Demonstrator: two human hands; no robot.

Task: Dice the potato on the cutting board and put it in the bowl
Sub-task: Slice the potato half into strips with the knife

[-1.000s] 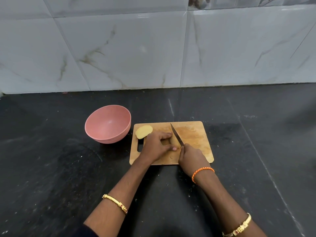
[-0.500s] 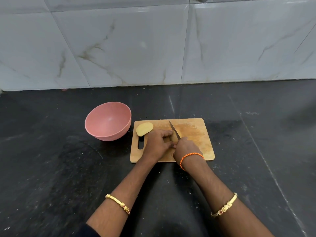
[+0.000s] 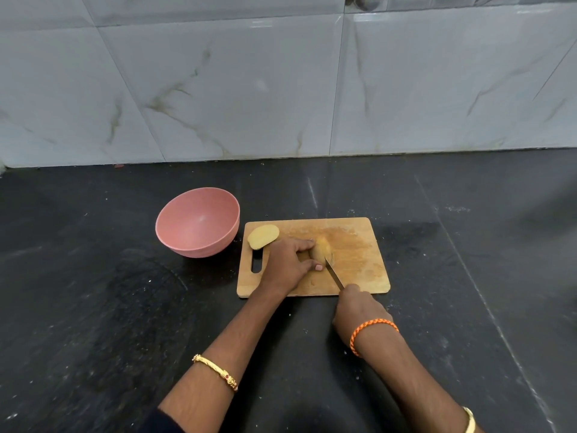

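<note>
Left hand (image 3: 288,265) curled round one potato half (image 3: 321,249) on cutting board (image 3: 359,264); right hand (image 3: 359,310) gripping knife (image 3: 334,274), tip at it. Other half (image 3: 263,236) uncut, bowl (image 3: 197,222) empty. Dicing seemingly barely begun.

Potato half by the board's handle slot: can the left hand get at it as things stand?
Probably yes. The spare potato half lies bare just beyond the left hand, nothing between them. But that hand holds the piece being cut and must let go first.
</note>
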